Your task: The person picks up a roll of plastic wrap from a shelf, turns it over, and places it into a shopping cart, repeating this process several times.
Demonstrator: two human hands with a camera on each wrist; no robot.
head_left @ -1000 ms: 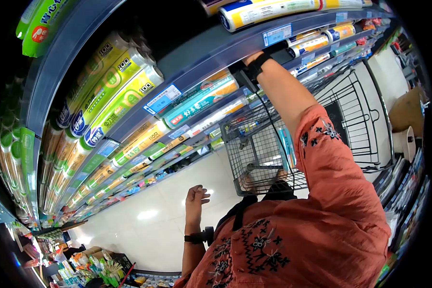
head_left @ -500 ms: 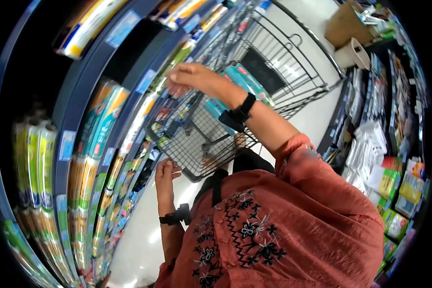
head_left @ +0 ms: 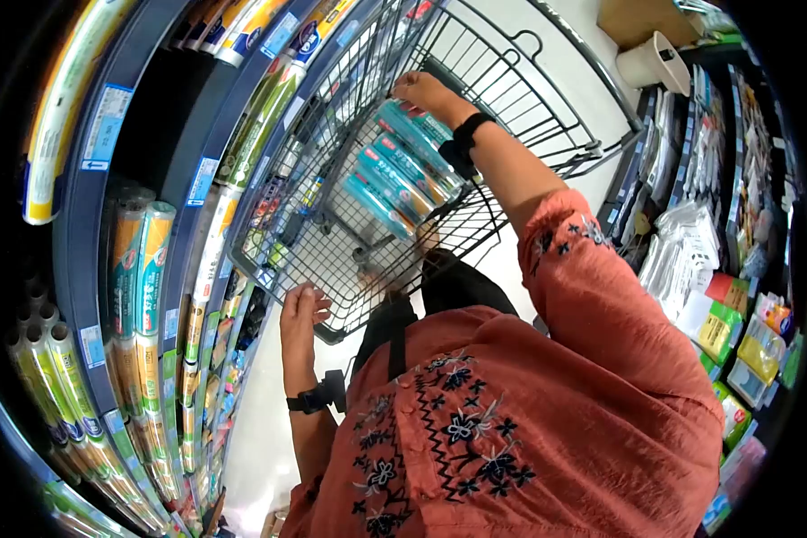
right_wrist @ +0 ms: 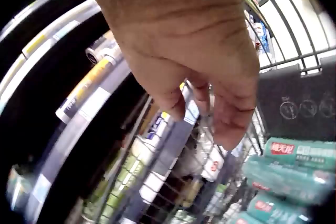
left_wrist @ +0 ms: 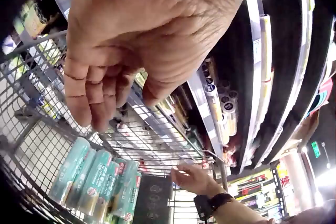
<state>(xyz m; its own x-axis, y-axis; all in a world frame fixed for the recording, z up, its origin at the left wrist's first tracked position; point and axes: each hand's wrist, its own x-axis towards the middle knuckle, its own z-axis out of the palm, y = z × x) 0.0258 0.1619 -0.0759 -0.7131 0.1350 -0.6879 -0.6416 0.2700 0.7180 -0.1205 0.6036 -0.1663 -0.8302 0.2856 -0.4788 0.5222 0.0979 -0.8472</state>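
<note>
My right hand [head_left: 429,95] hangs over the wire shopping cart [head_left: 332,309], fingers loosely bent and nothing in them. In the right wrist view its fingertips point down between the shelf and several teal plastic-wrapped rolls [right_wrist: 291,171]. Those rolls [head_left: 394,166] lie side by side in the cart, right below that hand in the head view. My left hand [head_left: 303,307] is beside the cart's near left corner, relaxed and holding nothing. In the left wrist view the left hand [left_wrist: 126,50] appears above the basket mesh, with the teal rolls [left_wrist: 94,182] beyond its fingers.
Shelving [head_left: 81,224] on the left carries teal-orange rolls [head_left: 152,269] and green rolls [head_left: 72,381]. On the right, another shelf holds white plastic packs [head_left: 681,251] and green packets [head_left: 717,332]. A cardboard box [head_left: 646,22] and a cream-coloured bin [head_left: 655,63] stand farther along the aisle.
My right hand has come out of the left shelf and moved over the cart, holding nothing visible. The head view has turned, bringing the cart and its teal rolls into fuller view.
</note>
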